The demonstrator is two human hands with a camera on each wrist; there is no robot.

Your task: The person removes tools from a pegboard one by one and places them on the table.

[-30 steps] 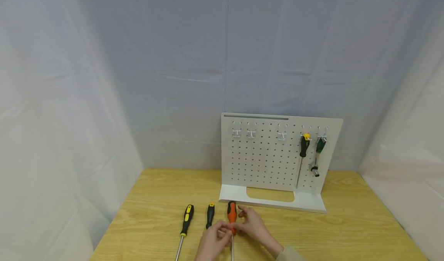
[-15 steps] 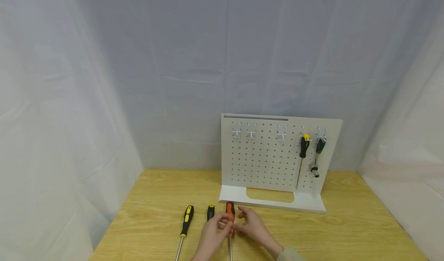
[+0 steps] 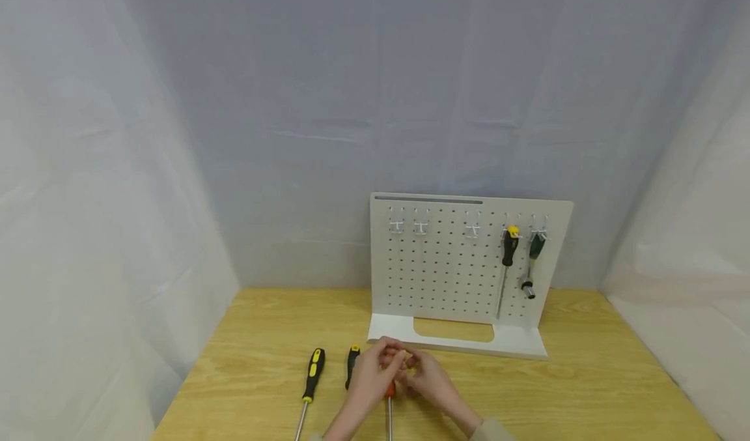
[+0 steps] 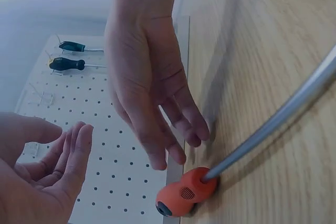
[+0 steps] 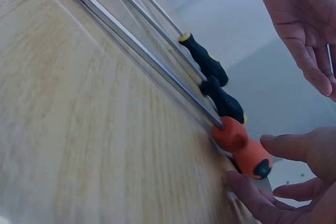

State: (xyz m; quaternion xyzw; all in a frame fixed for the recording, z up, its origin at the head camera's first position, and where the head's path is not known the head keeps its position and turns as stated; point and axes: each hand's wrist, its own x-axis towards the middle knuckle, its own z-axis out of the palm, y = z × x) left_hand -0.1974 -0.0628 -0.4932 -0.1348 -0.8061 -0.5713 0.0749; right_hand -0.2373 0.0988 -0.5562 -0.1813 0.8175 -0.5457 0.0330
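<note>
An orange-handled screwdriver [image 5: 231, 134] with a dark patch at its butt lies on the table, its long metal shaft [image 5: 142, 59] toward the person. My right hand [image 3: 430, 382] is beside the handle, thumb and fingers spread around its end with a gap between. Above the handle is my left hand [image 3: 369, 379], its fingers loosely bent and nothing between them in the left wrist view. In the head view both hands cover most of the orange handle. To the left lie a black screwdriver with a yellow end [image 3: 352, 366] and a black-and-yellow screwdriver [image 3: 314, 372].
A white pegboard [image 3: 436, 265] stands behind the hands on a flat base [image 3: 392, 327]. From it hang a yellow-topped black screwdriver [image 3: 510, 249] and a green-handled ratchet-like tool [image 3: 536, 249]. Several clear hooks [image 3: 472, 226] hold nothing. White cloth [image 3: 293, 135] surrounds the wooden table [image 3: 263, 324].
My left hand has moved forward from the lower part of the orange handle to over its end. The handle has rolled slightly, its dark patch shifting rightward. My right hand stays beside it.
</note>
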